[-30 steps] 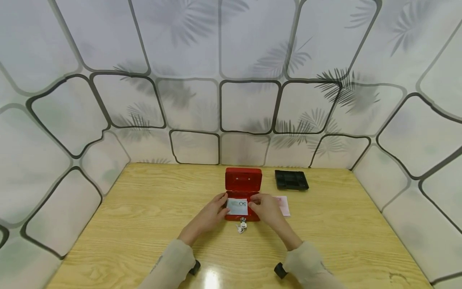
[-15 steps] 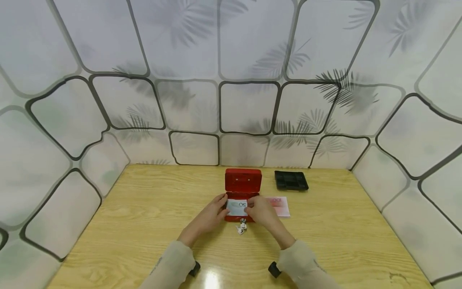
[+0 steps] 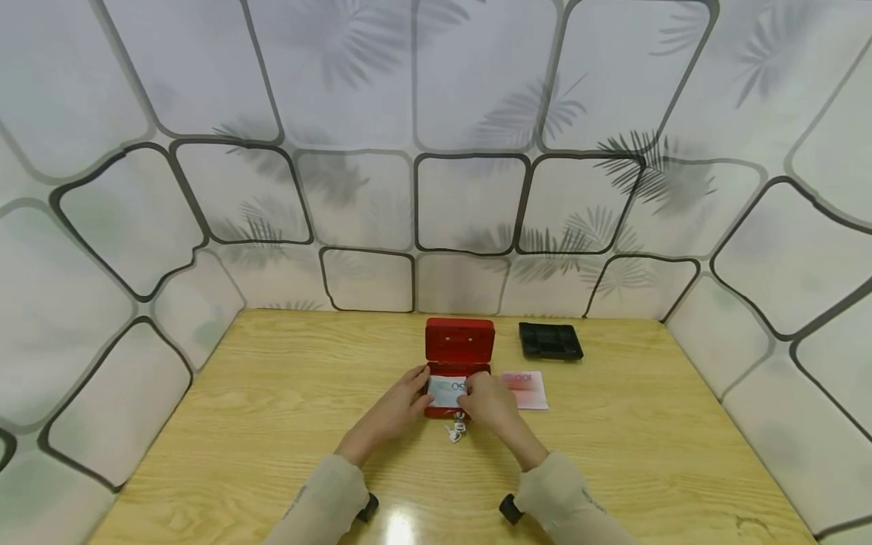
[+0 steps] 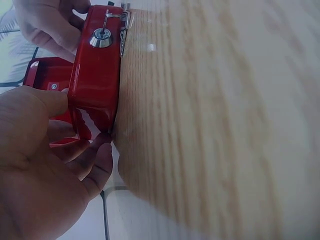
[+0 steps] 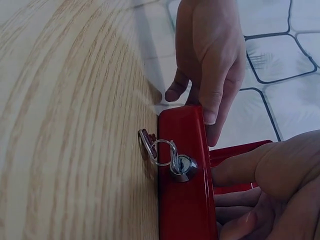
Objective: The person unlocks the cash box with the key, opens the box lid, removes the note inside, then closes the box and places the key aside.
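Red cash box open w/ banknote inside, pinched betw. fingers of L hand & R hand.

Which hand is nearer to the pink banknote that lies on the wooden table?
Right. The right hand is at the open red metal box, just beside the pink banknote; the left hand is at the box's far side.

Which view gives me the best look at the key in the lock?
The right wrist view: the key sits in the red box front with its ring and spare key hanging clear. The left wrist view shows it small at the top; the head view shows only a tiny glint.
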